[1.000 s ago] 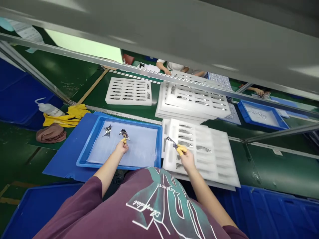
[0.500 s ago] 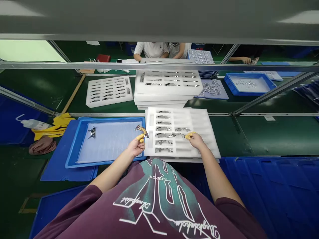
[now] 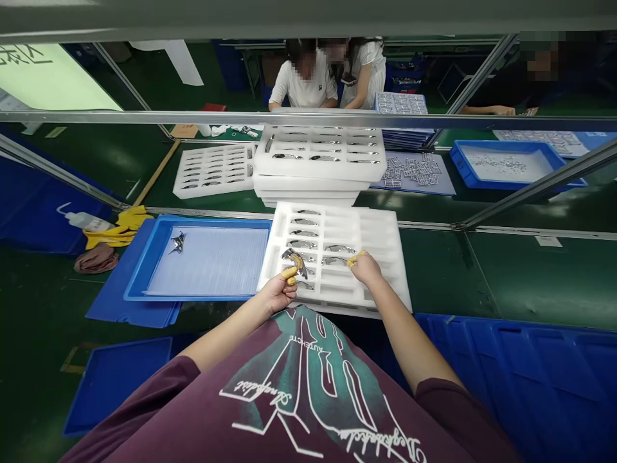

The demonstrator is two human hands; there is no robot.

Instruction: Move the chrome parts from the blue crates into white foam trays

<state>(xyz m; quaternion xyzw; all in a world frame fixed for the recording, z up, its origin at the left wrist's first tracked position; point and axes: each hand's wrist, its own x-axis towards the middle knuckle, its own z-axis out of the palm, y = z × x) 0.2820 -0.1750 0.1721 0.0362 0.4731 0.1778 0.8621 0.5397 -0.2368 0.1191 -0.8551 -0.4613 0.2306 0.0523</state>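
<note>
Left fingers point(image 3: 289, 275) close on a light, stiff, slippery-looking chrome piece point(image 3: 295, 262), best held by its edge; right fingers point(image 3: 357, 258) pinch a slim chrome strip point(image 3: 334, 261).

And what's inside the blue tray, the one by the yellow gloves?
The blue plastic tray holds a pale sheet lining its floor, and one shiny metal piece lies on that sheet. The sheet covers the tray's bottom, so anything beneath it cannot be seen.

Yellow finger cots point(image 3: 290, 275) are brightening the left hand point(image 3: 278, 292) and right hand point(image 3: 366, 270) beside a silver piece point(image 3: 295, 262), with a maroon shirt point(image 3: 168, 402) and blue tray point(image 3: 142, 257) standing out against the green bench point(image 3: 530, 276).
</note>
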